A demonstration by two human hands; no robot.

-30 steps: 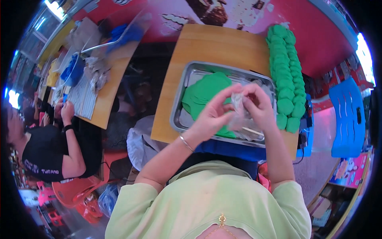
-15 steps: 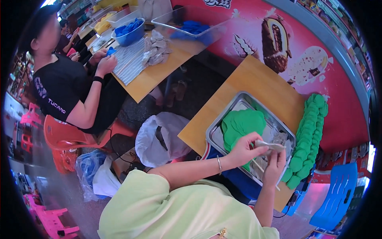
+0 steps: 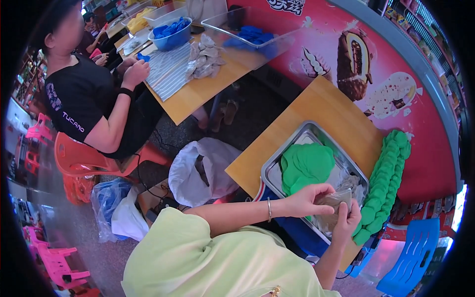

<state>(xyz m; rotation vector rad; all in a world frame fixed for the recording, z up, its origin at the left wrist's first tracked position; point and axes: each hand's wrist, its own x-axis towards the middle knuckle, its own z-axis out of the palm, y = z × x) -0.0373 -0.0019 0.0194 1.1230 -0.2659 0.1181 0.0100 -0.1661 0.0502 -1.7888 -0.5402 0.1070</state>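
Observation:
Both my hands hold a small, thin, greyish-brown see-through piece [image 3: 336, 199], which looks like a little pouch or folded sheet; its exact kind I cannot tell. My left hand [image 3: 312, 200] pinches its left side, and my right hand [image 3: 347, 221] grips its right edge. They are above the near right part of a metal tray [image 3: 295, 140]. A pile of thin green pieces [image 3: 308, 166] lies in the tray, left of my hands. More greyish crumpled pieces [image 3: 350, 183] lie at its right end, partly hidden by my hands.
A long bundle of overlapping green pieces [image 3: 383, 183] lies along the right side of the wooden table [image 3: 324, 106]. A white sack [image 3: 190, 173] stands on the floor at left. Beyond it, a seated person [image 3: 94, 99] handles something blue at another table [image 3: 190, 101]. A blue chair [image 3: 413, 255] is at right.
The greyish piece has turned from edge-on to flatter, showing its broad side. A thin pale stick below my hands no longer shows. The whole view has shifted slightly.

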